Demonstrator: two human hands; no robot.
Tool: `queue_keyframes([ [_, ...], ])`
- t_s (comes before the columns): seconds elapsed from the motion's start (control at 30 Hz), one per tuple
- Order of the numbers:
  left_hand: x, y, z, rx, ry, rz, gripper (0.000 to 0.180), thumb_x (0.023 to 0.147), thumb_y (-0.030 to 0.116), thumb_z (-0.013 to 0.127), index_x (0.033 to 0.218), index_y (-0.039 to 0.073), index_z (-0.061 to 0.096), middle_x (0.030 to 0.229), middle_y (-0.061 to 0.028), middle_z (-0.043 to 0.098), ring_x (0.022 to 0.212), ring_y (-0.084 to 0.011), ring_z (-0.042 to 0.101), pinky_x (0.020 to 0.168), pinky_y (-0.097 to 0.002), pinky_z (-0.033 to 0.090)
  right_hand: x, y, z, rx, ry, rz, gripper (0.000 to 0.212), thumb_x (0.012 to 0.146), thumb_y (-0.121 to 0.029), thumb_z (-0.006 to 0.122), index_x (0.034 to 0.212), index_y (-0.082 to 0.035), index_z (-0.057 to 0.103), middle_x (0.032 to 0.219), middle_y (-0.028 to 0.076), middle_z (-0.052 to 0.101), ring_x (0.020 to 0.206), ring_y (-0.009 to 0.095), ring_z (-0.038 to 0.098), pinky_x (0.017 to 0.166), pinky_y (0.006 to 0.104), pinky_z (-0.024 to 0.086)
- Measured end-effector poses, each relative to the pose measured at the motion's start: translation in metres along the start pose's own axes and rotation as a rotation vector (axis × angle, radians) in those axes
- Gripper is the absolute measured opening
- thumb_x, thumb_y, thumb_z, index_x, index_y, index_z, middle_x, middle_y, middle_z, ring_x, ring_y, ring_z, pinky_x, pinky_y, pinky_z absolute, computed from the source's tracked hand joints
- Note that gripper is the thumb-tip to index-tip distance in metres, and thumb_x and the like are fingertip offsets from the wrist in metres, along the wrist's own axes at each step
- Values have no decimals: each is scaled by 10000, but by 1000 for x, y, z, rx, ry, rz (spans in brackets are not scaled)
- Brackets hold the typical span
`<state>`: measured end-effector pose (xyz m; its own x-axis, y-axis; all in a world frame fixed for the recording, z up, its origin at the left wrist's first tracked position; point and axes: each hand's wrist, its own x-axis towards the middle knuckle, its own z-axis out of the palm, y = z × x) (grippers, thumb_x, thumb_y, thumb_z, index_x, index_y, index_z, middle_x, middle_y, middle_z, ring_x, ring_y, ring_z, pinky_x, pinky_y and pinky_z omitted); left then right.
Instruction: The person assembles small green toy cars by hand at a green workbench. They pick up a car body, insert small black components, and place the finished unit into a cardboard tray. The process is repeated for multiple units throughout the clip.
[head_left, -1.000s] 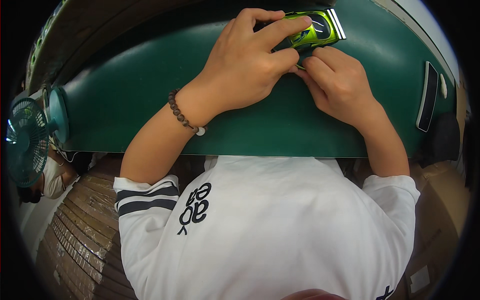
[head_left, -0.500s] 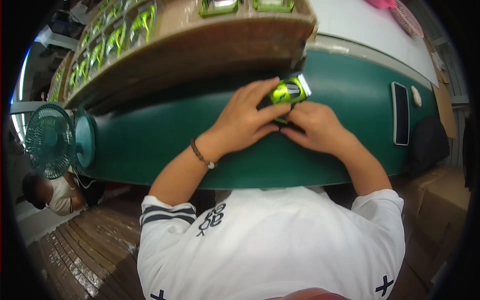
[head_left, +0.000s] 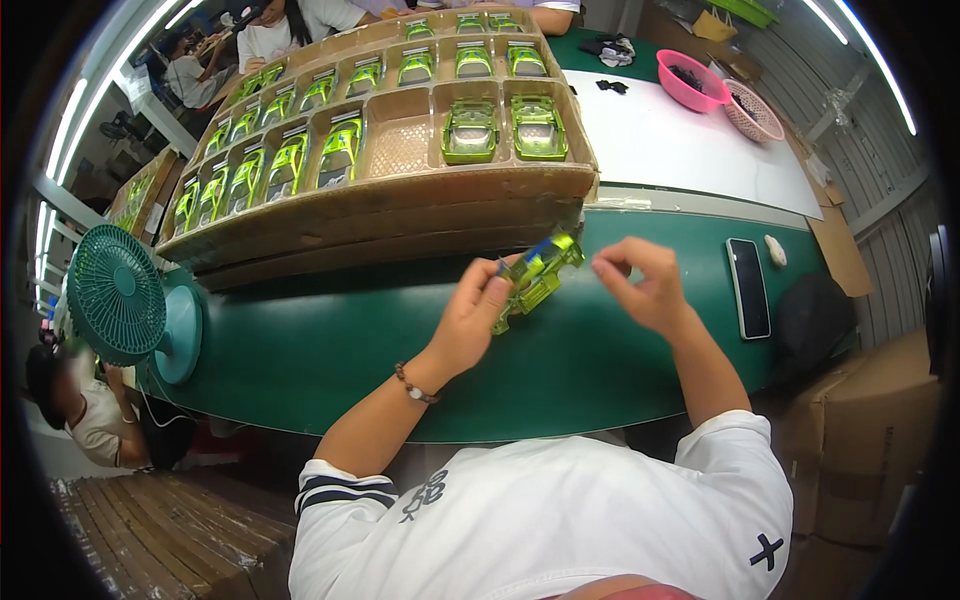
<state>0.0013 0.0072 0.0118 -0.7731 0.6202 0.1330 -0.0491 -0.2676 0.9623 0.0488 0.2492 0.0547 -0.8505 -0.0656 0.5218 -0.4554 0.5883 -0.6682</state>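
My left hand (head_left: pixel 472 318) grips a shiny green toy car body shell (head_left: pixel 540 272) by one end, between thumb and fingers. The shell is tilted on its side above the green table (head_left: pixel 390 375), and its hollow side partly shows. Just right of the shell, and apart from it, is my right hand (head_left: pixel 645 285). Its thumb and forefinger are pinched together; whatever lies between them is too small to make out. Beyond my hands stands a brown cardboard box (head_left: pixel 400 215) holding a tray of similar green car shells (head_left: pixel 470 130) in separate compartments.
A green fan (head_left: pixel 115 290) stands at the left. To the right lie a phone (head_left: pixel 748 288), a small white lump (head_left: pixel 776 250) and a dark rounded thing (head_left: pixel 815 325). A pink bowl (head_left: pixel 692 88) of dark parts and a pink basket (head_left: pixel 755 112) sit farther back. Other people sit beyond the box and at left.
My right hand has come off the car shell and moved to the right. The shell has turned in my left hand. The view has tilted up, so more of the box shows.
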Motion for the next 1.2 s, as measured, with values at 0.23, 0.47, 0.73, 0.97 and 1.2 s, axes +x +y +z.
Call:
queue_keyframes([
  [0.23,2,15,-5,-427,-51,-84,706,917,219,573,1458,170,122,1328,-197,440,1082,-319,578,757,-372,563,105,118,-39,-348,-57,272,242,810,-245,656,864,-11,685,784,127,681,704,216,639,678,333,501],
  [0.47,7,3,-16,-428,-49,-318,672,852,108,626,1443,98,306,1337,-143,469,1112,-267,570,788,-364,553,217,259,-30,-597,81,340,241,795,-217,608,968,-69,688,958,156,681,909,320,644,817,399,499],
  [0.73,7,-5,-27,-610,-56,-298,695,926,366,505,1455,36,198,1390,-197,379,1147,-335,534,805,-404,537,287,294,38,-822,-76,246,310,800,-269,633,1045,-83,670,984,190,666,927,373,629,796,427,504],
  [0.97,9,-2,-24,-348,-25,-276,687,942,557,343,1375,25,297,1341,-185,432,1132,-314,537,828,-407,522,290,299,16,-910,-254,15,270,783,-359,614,852,-112,699,858,205,671,816,384,647,710,452,504],
  [1.2,12,-5,-12,-41,-43,-104,570,1014,440,228,1264,-4,485,1147,-145,592,1002,-185,599,828,-296,496,187,256,-69,-860,-265,229,349,801,-227,634,1089,-30,642,899,194,678,853,341,653,750,375,503],
])
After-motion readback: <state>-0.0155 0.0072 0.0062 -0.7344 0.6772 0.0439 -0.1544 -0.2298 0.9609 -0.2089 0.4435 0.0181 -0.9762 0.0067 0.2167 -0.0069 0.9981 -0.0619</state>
